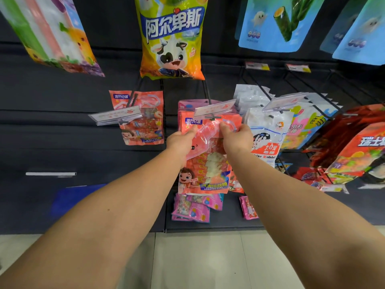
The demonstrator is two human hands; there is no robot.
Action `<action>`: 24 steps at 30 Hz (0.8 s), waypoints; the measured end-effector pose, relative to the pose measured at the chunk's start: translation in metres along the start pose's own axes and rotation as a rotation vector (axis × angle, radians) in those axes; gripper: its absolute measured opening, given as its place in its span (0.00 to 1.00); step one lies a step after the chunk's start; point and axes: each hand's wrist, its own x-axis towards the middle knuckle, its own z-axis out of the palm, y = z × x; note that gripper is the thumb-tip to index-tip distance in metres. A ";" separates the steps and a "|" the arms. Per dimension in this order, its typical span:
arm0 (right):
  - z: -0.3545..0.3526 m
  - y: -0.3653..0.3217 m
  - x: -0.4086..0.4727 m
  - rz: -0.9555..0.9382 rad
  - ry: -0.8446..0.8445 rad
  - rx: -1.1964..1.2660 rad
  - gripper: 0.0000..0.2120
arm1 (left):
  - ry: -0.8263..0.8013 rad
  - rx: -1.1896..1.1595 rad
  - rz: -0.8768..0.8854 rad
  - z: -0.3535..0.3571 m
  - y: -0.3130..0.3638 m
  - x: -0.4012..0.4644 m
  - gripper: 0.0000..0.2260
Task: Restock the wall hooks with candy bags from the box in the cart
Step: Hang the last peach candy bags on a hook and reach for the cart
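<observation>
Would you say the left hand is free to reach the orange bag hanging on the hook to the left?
Probably not yet: the left hand and right hand both grip the orange bag at the middle hook.

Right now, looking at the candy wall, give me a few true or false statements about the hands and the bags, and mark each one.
1. Both hands grip the top of the orange-pink candy bag. True: the left hand and the right hand pinch its upper edge just under the price tag holder.
2. The yellow-green cow bag hangs below the held bag. False: it hangs above it.
3. A matching orange-pink bag hangs on the hook to the left. True.
4. The White Rabbit bag is left of the hands. False: it hangs to their right.
5. The pink bags sit lower than the held bag. True.
</observation>
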 end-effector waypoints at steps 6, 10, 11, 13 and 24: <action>0.007 -0.007 0.011 0.012 -0.024 -0.057 0.18 | 0.081 0.315 0.182 -0.005 0.006 0.013 0.14; 0.009 0.001 0.010 0.015 -0.036 -0.043 0.23 | 0.070 0.466 0.221 -0.012 0.003 0.013 0.17; 0.012 0.005 0.007 0.017 -0.026 -0.039 0.25 | 0.059 0.486 0.229 -0.014 0.002 0.009 0.18; 0.017 0.015 -0.001 0.028 0.002 -0.047 0.30 | 0.030 0.516 0.226 -0.022 -0.003 0.006 0.23; 0.070 0.023 -0.094 -0.104 -0.123 -0.490 0.31 | 0.095 1.133 0.353 -0.130 -0.025 -0.021 0.29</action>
